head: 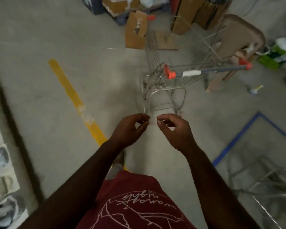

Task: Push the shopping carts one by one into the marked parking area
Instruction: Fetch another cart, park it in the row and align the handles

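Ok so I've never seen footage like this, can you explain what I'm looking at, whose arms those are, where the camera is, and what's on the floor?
There is no machine here. The one picture comes from a wide-angle camera worn on a person's head, looking forward and down, so the two bare arms reaching up from the bottom edge are the wearer's own. The left hand and right hand hang close together in front of the body with fingers loosely curled; neither has a grip on anything. Ahead on the concrete floor stands a wire shopping cart with orange-capped handle, untouched. A yellow stripe runs across the floor at left, and blue tape outlines an area at right, where part of another metal frame shows. Cardboard boxes sit beyond the cart. The picture is somewhat blurred.
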`<state>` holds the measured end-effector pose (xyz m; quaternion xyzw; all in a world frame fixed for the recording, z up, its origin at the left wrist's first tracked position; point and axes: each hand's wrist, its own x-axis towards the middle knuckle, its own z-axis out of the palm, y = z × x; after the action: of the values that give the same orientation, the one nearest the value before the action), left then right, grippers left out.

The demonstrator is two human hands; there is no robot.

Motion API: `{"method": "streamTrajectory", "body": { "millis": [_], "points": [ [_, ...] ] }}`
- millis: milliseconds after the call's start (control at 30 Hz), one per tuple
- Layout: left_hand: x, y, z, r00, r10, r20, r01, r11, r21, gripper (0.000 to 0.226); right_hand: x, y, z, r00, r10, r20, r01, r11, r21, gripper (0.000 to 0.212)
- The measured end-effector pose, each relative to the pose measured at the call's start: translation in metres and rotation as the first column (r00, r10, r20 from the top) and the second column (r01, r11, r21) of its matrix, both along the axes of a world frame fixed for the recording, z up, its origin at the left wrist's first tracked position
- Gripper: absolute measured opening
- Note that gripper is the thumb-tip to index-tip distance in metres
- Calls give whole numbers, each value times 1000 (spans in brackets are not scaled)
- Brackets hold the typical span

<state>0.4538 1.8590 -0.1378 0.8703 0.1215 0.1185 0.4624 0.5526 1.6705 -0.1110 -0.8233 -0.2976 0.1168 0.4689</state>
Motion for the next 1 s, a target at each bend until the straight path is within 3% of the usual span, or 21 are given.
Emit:
{"method": "streamTrajectory", "body": {
  "millis": [200,367,467,600,700,767,867,933,1000],
  "points": [
    [125,43,14,974,-215,67,214,977,21,28,73,33,22,978,-206,25,205,978,22,13],
    [210,35,34,943,-320,94,323,946,-17,27,126,23,28,929,-369,-2,369,927,68,13],
    [264,21,30,904,-404,138,402,914,48,34,168,10,22,903,-429,-30,430,899,82,9],
    [339,-7,22,936,-351,-1,349,930,113,57,236,-14,18,874,-485,15,478,866,149,13],
    [379,-26,13,907,-325,-266,376,912,166,68,290,-35,9,860,-459,224,454,888,75,20],
    [392,-28,3,863,-363,-350,441,881,172,51,321,-40,5,865,-426,265,425,903,64,38],
    [394,-14,-8,867,-393,-306,489,789,371,38,359,-42,-6,886,-311,345,379,913,-150,50],
    [388,1,-10,864,-419,-281,504,736,452,32,370,-41,-14,911,-256,323,372,847,-379,54],
    [382,19,-7,864,-428,-267,504,719,479,29,370,-32,-23,902,-239,360,390,807,-443,46]
  ]
}}
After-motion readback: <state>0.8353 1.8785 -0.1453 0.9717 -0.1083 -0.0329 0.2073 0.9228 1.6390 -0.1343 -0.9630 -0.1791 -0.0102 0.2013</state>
